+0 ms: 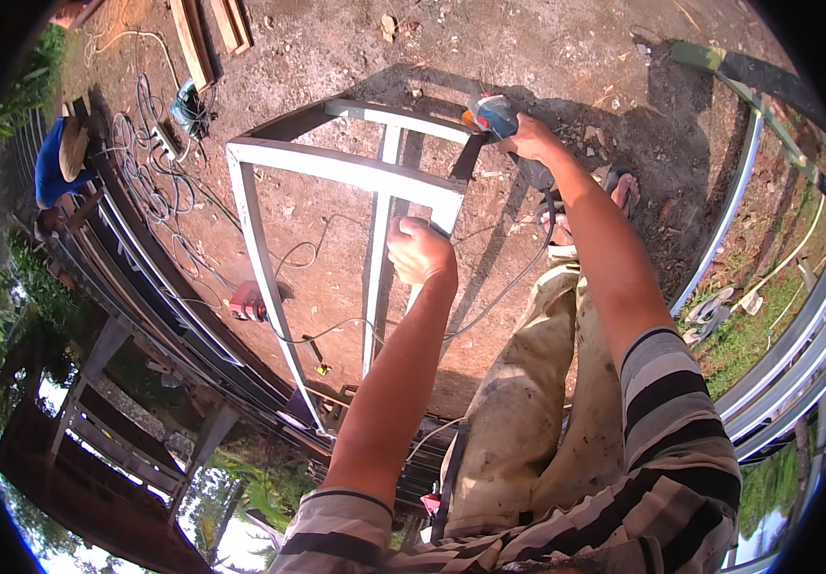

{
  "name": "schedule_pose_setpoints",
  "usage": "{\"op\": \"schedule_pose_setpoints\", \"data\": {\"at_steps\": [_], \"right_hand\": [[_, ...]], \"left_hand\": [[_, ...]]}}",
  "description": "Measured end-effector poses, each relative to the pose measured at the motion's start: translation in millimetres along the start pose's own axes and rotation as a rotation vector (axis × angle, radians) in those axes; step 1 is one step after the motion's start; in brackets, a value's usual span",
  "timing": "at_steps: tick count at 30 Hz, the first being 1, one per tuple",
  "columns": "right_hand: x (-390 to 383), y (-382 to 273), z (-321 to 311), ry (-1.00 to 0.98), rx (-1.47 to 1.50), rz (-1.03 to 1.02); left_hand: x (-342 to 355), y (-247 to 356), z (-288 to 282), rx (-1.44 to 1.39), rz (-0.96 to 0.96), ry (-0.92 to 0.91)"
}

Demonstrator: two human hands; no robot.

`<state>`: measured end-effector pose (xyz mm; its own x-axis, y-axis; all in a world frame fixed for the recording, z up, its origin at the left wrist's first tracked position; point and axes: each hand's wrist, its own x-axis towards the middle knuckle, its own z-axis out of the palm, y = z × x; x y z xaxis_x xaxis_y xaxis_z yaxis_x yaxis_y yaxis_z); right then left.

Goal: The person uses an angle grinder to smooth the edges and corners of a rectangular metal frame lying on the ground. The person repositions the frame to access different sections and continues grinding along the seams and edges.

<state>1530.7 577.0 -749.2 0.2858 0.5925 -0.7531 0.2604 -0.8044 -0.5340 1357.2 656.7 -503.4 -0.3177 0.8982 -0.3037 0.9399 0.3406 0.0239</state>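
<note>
A rectangular frame of silvery metal tubes [346,165] stands on the ground ahead of me, with inner bars across it. My left hand [420,251] is closed on the frame near its right corner, knuckles up, most fingertips hidden. In my right hand [533,139] is a blue and dark power tool, apparently an angle grinder [496,115], with its orange front end beside the frame's far right corner. Whether it touches the metal I cannot tell. A dark cord hangs from the tool and loops back past my legs.
Tangled cables [150,158] and a green corded tool [186,108] lie at far left, beside wooden planks [193,43]. A red tool [248,301] sits left of the frame. Someone in blue [52,163] bends at the left rim. Long metal bars [778,375] lie at right.
</note>
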Motion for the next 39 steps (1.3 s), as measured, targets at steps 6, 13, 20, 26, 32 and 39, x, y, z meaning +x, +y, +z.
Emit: {"op": "schedule_pose_setpoints", "data": {"at_steps": [6,13,20,26,32,39], "right_hand": [[-6,7,-17,-0.019,0.046,0.08],[-14,-3,-20,-0.036,0.096,0.103],[-5,15,-9,0.087,0.025,0.092],[11,22,-10,0.012,-0.202,-0.018],[9,6,-17,0.001,-0.003,0.135],[-1,-18,-27,-0.102,-0.072,0.056]], "left_hand": [[-7,6,2,-0.012,0.014,-0.016],[-4,3,0,-0.045,0.001,-0.016],[-6,9,3,-0.02,-0.008,-0.016],[-11,14,0,-0.006,-0.011,-0.056],[-8,16,-4,0.004,-0.015,-0.058],[-4,6,-5,-0.008,-0.027,-0.051]]}}
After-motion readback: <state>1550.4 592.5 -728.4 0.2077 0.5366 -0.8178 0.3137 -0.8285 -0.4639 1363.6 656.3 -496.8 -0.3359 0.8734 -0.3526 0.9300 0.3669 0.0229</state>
